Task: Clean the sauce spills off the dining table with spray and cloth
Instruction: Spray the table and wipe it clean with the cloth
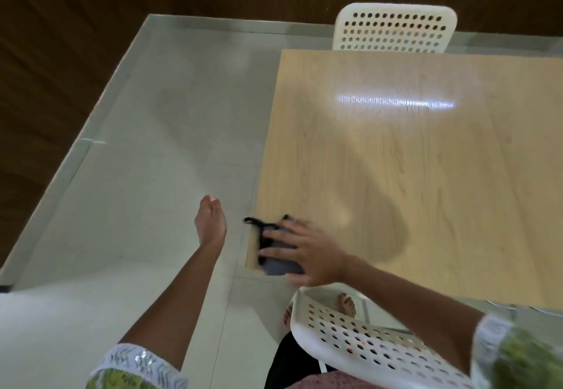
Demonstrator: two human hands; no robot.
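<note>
A light wooden dining table (426,160) fills the right of the head view. At its near left corner lies a dark grey cloth (278,262) with a black edge and loop. My right hand (307,251) rests flat on top of that cloth, fingers spread over it and pressing it to the tabletop. My left hand (210,221) hangs free over the floor, left of the table corner, fingers held loosely together with nothing in it. No spray bottle shows anywhere. I see no sauce marks on the tabletop; a bright light glare lies across its middle.
A white perforated chair (393,30) stands at the table's far side. Another white perforated chair (365,349) sits just below my right arm at the near edge. Pale tiled floor (152,160) spreads to the left, bordered by dark wooden wall panels (61,38).
</note>
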